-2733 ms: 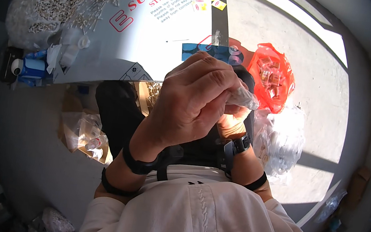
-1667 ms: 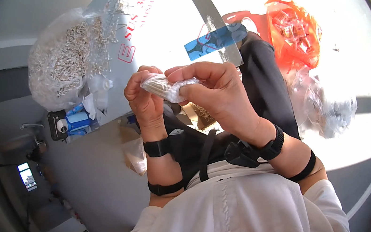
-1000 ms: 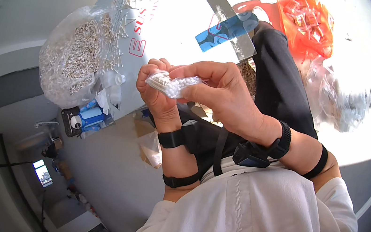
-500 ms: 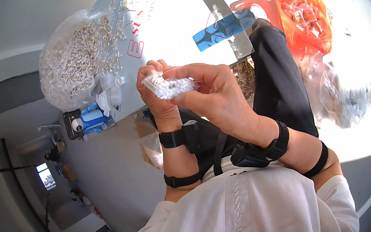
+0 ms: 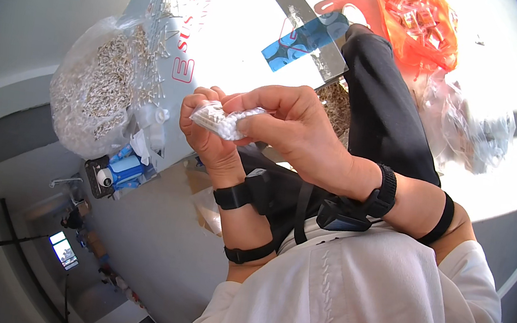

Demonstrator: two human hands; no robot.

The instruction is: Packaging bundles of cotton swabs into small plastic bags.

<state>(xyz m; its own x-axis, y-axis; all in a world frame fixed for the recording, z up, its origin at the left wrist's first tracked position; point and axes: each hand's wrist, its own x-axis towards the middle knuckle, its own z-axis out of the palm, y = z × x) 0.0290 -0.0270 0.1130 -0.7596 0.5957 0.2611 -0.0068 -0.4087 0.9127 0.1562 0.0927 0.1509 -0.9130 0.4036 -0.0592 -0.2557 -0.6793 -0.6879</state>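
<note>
Between my hands is a small clear plastic bag of cotton swabs (image 5: 217, 120), its white tips bunched toward the right and pale sticks showing on the left. My left hand (image 5: 210, 149) closes round the bag's left side from behind, with fingers curled at the top. From the right, my right hand (image 5: 305, 132) pinches the tip end, thumb laid across the front. Left of my hands, a large clear bag of loose cotton swabs (image 5: 101, 83) lies beside the table, with several swabs (image 5: 152, 74) spilled out next to it.
Under the hands is a light tabletop (image 5: 223, 37) with red print and a blue strip (image 5: 305, 41). An orange bag (image 5: 416, 25) of small filled packets sits at the far right, above clear plastic bags (image 5: 467, 131). A blue-and-white bottle (image 5: 121, 172) stands at the left edge.
Both hands and the small bag have shifted slightly left. My right thumb has moved up over the front of the bag, covering more of the white tips.
</note>
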